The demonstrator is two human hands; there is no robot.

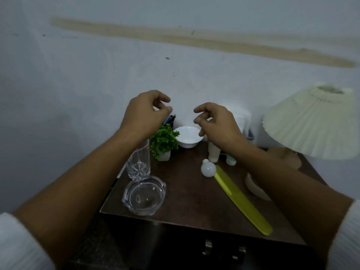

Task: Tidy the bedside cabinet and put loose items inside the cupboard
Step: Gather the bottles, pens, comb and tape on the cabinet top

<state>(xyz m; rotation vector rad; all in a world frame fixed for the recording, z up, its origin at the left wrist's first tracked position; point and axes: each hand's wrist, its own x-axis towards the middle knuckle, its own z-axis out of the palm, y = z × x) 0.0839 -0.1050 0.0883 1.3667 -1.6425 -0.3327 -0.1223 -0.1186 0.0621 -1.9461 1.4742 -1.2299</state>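
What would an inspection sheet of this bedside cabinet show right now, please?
Surface: dark wooden cabinet top, crowded.
Job's things: light bulb against the far end of a yellow strip; glass ashtray at the front left corner, cut-glass tumbler behind it; small potted plant, white bowl and white tube at the back.
Clutter: pens behind the plant; pale round item, partly hidden by the right forearm.
Hands: left hand and right hand hover above the back items, fingers loosely curled, holding nothing.
Cables: nothing seen.
Surroundings: pleated lamp at right; stained wall behind; cupboard front below, too dark to judge.
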